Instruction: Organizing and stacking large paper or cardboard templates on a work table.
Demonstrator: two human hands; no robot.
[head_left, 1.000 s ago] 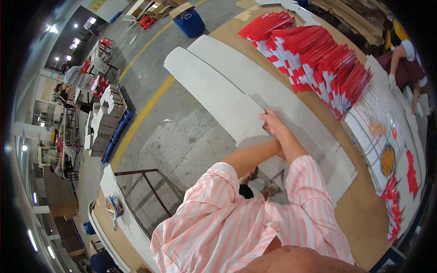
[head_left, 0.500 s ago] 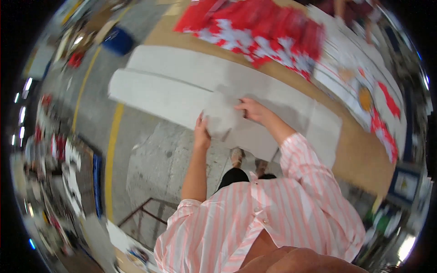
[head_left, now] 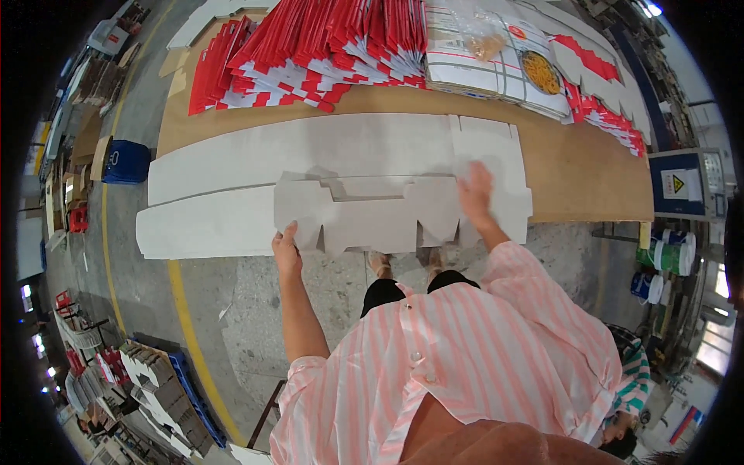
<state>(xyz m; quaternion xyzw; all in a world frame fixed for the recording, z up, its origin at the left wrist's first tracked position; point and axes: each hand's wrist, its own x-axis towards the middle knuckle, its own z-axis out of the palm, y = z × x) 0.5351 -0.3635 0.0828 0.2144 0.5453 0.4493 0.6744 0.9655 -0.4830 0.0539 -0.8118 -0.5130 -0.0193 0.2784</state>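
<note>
The left hand (head_left: 286,248) pinches with its thumb uppermost, the left forearm (head_left: 304,322) bare and pointing nearly straight ahead. The right hand (head_left: 477,190), blurred, is farther forward, fingers extended, the right forearm (head_left: 491,231) slanting inward.

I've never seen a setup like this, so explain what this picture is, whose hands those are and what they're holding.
There is no machine, just a person with two bare hands. A wide fisheye camera worn on the head looks down, so straight edges bend. The left hand holds the left end of a notched grey cardboard cutout. The right hand, blurred, looks open at its right end; whether it touches is unclear. Under the cutout lies long white cardboard, partly on a brown tabletop. Beyond that are fanned stacks of red-and-white pieces and a strapped white bundle.
</note>
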